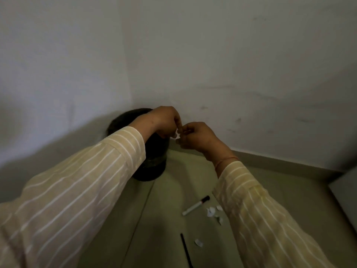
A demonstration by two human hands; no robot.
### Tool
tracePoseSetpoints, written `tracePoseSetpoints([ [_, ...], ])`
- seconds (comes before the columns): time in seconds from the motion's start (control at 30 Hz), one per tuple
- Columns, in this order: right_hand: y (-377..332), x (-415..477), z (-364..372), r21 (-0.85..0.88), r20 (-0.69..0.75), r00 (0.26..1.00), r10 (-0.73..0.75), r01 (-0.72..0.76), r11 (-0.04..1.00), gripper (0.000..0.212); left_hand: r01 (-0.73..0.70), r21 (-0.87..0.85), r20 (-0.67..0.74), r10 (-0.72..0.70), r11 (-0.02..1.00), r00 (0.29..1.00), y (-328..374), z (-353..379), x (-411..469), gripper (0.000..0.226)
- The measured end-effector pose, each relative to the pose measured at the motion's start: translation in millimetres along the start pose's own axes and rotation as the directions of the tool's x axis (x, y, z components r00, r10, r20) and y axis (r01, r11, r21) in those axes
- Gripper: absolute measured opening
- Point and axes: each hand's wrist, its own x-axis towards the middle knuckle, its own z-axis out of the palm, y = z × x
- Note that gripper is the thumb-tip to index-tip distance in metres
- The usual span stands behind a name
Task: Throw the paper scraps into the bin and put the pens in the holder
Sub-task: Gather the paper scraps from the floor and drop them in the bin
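- Both hands meet above the dark bin, left hand and right hand fingers pinching small white scraps.
- Best release directly over the opening; more paper scraps and the marker wait on the floor.

The room was dim and soft overall. Beside the dark bin, the left wall lay in grey shadow; edges curved with wide-angle distortion, details slightly blurred.

Marker left of scraps (floor)
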Motion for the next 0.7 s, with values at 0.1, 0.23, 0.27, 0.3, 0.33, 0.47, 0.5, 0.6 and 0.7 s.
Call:
tracePoseSetpoints([
  [0.1, 36.1, -36.9, -29.2, 0.153, 0.024, 0.996, 0.088, -0.091, 0.984, 0.020, -0.024, -0.065, 0.072, 0.028, 0.998, 0.997, 31.0, 44.1, -7.7, 0.030],
  [0.23, 102.0, -89.5, -61.9, 0.176, 0.142, 0.953, 0.266, -0.289, 0.941, 0.032, -0.059, -0.076, 0.200, 0.073, 0.995, 0.977, 68.2, 133.5, -21.9, 0.039],
  [0.27, 126.3, -104.1, -68.0, 0.137, 0.133, 0.937, 0.322, -0.340, 0.930, 0.037, -0.072, -0.066, 0.240, 0.086, 0.995, 0.967, 79.2, 160.2, -26.4, 0.044],
  [0.3, 148.4, -115.0, -69.8, 0.091, 0.096, 0.925, 0.369, -0.377, 0.922, 0.039, -0.081, -0.045, 0.266, 0.090, 0.996, 0.960, 84.6, 183.9, -31.2, 0.051],
  [0.33, 174.6, -128.0, -71.4, 0.040, 0.031, 0.911, 0.412, -0.413, 0.910, 0.040, -0.090, -0.031, 0.286, 0.095, 0.995, 0.953, 90.8, 211.1, -38.0, 0.059],
  [0.47, 251.6, -176.6, -52.5, -0.116, -0.316, 0.824, 0.471, -0.526, 0.842, 0.035, -0.069, -0.008, 0.244, 0.069, 0.998, 0.967, 89.5, 291.0, -67.8, 0.060],
  [0.5, 266.2, -190.2, -46.7, -0.108, -0.393, 0.780, 0.487, -0.565, 0.818, 0.034, -0.063, 0.010, 0.236, 0.059, 0.998, 0.970, 88.2, 303.5, -74.1, 0.057],
  [0.6, 294.7, -225.7, -36.6, -0.089, -0.551, 0.645, 0.529, -0.676, 0.732, 0.031, -0.054, 0.117, 0.256, 0.023, 0.992, 0.966, 85.3, 322.1, -86.2, 0.052],
  [0.7, 310.1, -238.1, -31.4, -0.181, -0.513, 0.660, 0.548, -0.708, 0.683, 0.036, -0.018, 0.232, 0.247, -0.040, 0.973, 0.968, 76.8, 321.0, -88.7, 0.054],
])
